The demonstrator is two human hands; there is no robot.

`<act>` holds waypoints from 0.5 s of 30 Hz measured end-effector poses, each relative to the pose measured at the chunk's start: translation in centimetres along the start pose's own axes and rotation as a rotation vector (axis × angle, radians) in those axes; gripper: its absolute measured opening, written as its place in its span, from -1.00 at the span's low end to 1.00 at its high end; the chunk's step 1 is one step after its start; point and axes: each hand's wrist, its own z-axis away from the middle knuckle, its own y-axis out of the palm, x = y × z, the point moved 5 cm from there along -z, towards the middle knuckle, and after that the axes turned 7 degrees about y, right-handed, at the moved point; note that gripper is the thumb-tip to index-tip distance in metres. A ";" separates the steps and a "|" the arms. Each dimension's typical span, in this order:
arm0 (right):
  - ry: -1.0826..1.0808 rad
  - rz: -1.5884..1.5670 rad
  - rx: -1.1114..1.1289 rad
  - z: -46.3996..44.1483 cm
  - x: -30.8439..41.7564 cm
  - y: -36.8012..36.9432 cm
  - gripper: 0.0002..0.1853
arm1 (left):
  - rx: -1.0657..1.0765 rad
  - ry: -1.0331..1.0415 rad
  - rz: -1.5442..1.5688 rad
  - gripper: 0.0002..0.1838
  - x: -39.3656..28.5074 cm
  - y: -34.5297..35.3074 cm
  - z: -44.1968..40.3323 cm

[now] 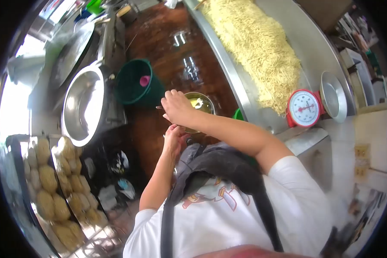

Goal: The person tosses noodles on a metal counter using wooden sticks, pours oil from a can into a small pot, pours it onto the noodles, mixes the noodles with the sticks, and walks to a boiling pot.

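Observation:
In the middle of the head view, a round metal pot (212, 104) holds a yellowish, shiny liquid. My right hand (179, 106) reaches across the pot's near-left side, fingers curled, with the short end of a dark, thin thing poking out at its left. Just below it, my left hand (173, 136) has its fingers drawn together close to the pot's lower rim. What either hand grips is hidden by the fingers. Both hands are close together in front of my apron straps.
A dark green bucket (128, 95) with a pink cup (145, 81) stands left of the pot, beside a large steel basin (99, 103). At right, a steel table (234, 81) bears piled noodles (262, 51) and a red scale (304, 108). Bagged noodle bundles (49, 178) fill the lower left.

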 end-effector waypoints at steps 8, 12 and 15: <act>0.374 0.007 -0.134 -14.6 -18.5 -1.5 -0.64 | 0.253 -0.146 -0.161 -0.60 -10.8 4.6 -16.0; 0.756 -0.348 -0.038 -14.1 -29.0 -5.5 -0.54 | 0.321 -0.224 -0.200 -0.64 -13.7 6.6 -24.4; 0.853 -0.529 -0.120 -13.1 -33.7 -7.4 -0.56 | 0.385 -0.217 -0.261 -0.74 -16.4 9.7 -31.0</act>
